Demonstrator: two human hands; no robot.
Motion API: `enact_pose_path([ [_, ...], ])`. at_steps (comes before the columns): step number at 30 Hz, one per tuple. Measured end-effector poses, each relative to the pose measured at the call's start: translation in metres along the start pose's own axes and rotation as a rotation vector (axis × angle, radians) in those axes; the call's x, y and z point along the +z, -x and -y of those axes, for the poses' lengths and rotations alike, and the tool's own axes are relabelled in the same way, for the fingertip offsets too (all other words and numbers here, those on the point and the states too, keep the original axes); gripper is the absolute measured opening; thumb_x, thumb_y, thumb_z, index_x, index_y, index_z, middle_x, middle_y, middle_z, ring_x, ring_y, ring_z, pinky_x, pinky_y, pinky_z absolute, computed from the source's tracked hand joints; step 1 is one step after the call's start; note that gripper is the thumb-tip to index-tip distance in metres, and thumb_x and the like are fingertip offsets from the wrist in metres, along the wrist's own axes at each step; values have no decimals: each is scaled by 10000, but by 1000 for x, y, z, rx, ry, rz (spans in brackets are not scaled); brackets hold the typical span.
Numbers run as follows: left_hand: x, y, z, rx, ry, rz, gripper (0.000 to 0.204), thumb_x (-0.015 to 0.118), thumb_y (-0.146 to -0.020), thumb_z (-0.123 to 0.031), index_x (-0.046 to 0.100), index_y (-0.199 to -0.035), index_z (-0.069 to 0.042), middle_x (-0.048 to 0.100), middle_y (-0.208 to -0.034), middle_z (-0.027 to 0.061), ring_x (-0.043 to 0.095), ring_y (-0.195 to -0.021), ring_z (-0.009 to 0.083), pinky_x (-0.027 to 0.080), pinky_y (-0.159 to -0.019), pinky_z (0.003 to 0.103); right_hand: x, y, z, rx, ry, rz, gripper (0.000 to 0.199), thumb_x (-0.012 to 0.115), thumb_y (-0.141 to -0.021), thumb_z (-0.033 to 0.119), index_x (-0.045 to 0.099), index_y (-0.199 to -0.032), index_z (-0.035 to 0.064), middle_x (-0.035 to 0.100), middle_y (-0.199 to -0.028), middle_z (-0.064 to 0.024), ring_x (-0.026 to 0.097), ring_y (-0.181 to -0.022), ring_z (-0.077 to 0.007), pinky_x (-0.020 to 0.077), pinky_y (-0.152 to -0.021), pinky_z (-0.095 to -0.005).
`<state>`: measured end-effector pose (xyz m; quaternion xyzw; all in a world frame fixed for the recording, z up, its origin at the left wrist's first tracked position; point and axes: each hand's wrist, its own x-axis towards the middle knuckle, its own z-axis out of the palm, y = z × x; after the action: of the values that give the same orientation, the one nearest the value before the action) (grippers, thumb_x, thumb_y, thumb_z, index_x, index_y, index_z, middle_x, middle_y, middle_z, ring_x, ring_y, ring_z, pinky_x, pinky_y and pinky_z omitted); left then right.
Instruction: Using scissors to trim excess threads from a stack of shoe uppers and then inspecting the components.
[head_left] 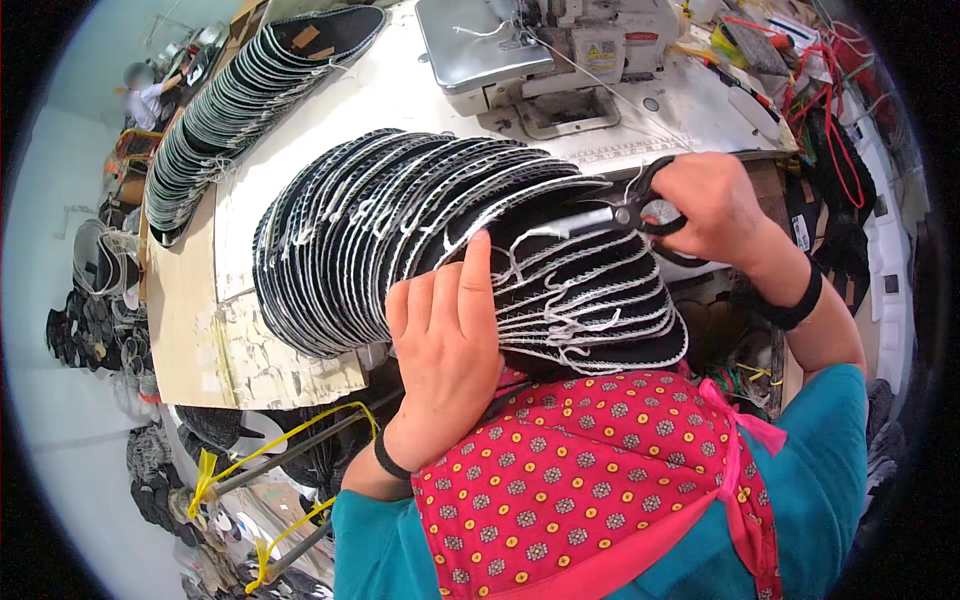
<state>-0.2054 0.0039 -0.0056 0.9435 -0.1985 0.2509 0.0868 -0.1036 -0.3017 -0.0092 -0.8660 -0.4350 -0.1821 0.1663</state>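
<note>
While the fanned row of black oval pieces lies across the white table from about nine o'clock to the middle of the view, the work looks partway through, judging by the threads: the pieces near the lap, around five o'clock of the row, carry loose white thread loops, while how many farther ones are already trimmed cannot be told. Each piece is thin, dark and felt-like, edged with white zigzag stitching, and they overlap like shingles.

At two o'clock of the row the right hand closes its fingers through the black handles of a pair of scissors, blades pointing at the threads. At six o'clock the left hand presses on the nearest pieces, fingers together, forefinger raised.

Farther out, at eleven o'clock, a second long stack of the same pieces rests, and a grey sewing machine stands at twelve o'clock. A red patterned apron fills the foreground.
</note>
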Motion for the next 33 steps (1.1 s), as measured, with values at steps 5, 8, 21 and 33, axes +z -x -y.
enact_pose_path([
  [5, -8, -4, -2, 18, -45, 87, 319, 587, -792, -18, 639, -1106, 5, 591, -989, 91, 560, -880, 259, 421, -844, 391, -13, -1, -8, 41, 72, -58, 305, 816, -653, 207, 591, -804, 68, 585, -695, -106, 604, -661, -330, 466, -587, -430],
  [8, -17, -7, -4, 1, -19, 148, 327, 596, -761, -32, 640, -1085, -10, 598, -1027, 106, 550, -914, 268, 422, -853, 397, -20, -2, -8, 8, 81, -50, 310, 819, -639, 201, 588, -797, 68, 580, -689, -102, 599, -655, -338, 461, -583, -434],
  [21, 0, 5, 7, 203, 117, 28, 375, 639, -812, -123, 662, -1185, -92, 678, -1219, 13, 530, -1017, 208, 407, -937, 397, 20, -16, 18, 17, 125, 13, 385, 822, -665, 296, 544, -826, 83, 588, -729, -66, 612, -719, -289, 484, -635, -405],
  [33, -18, 9, 1, 54, 47, 152, 368, 609, -779, -57, 631, -1145, -23, 606, -1206, 139, 574, -1074, 312, 472, -889, 413, -10, -40, 2, -98, 86, 40, 341, 810, -661, 223, 543, -797, 60, 564, -717, -96, 591, -705, -316, 473, -628, -418],
])
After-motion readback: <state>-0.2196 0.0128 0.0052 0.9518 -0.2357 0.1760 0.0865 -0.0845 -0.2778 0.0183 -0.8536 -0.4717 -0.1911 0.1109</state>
